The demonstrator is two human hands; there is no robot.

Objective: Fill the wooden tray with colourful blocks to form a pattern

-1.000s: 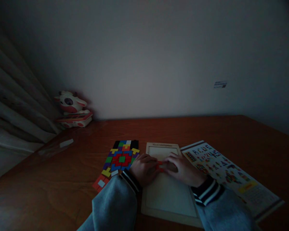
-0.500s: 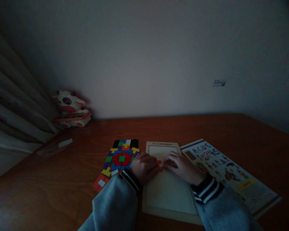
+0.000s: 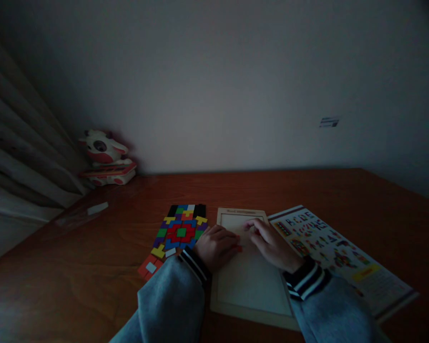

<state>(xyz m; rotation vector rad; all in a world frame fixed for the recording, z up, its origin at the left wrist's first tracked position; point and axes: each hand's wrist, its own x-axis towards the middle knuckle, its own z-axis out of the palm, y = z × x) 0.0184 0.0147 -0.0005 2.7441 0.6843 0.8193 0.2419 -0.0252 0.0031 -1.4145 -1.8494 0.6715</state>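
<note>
A pale wooden puzzle tray (image 3: 252, 290) lies before me on the table. Over its left side, my left hand (image 3: 218, 245) has bent fingers closed on an orange-red puzzle piece (image 3: 239, 248), much of which they hide. My right hand (image 3: 270, 243) hovers over the tray's right side, apart from the piece. Its index finger stretches forward, the thumb stands off from it, and I see nothing held. Beside my left wrist, flat coloured puzzle pieces (image 3: 181, 232) form a pattern, with a yellow T-shaped piece (image 3: 158, 251) and a white piece (image 3: 170, 252) near the cuff.
A printed pattern sheet (image 3: 343, 252) lies right of the tray, partly beneath my right sleeve. Orange-red pieces around a white one (image 3: 150, 267) sit at the near left. Toward the back left are a cow-shaped toy (image 3: 109, 159) and a curtain (image 3: 21, 152). A wall rises behind the table.
My right hand has moved away from the orange-red piece, slightly up and right, and its fingers have parted. My left hand stays at the piece and now covers more of it.
</note>
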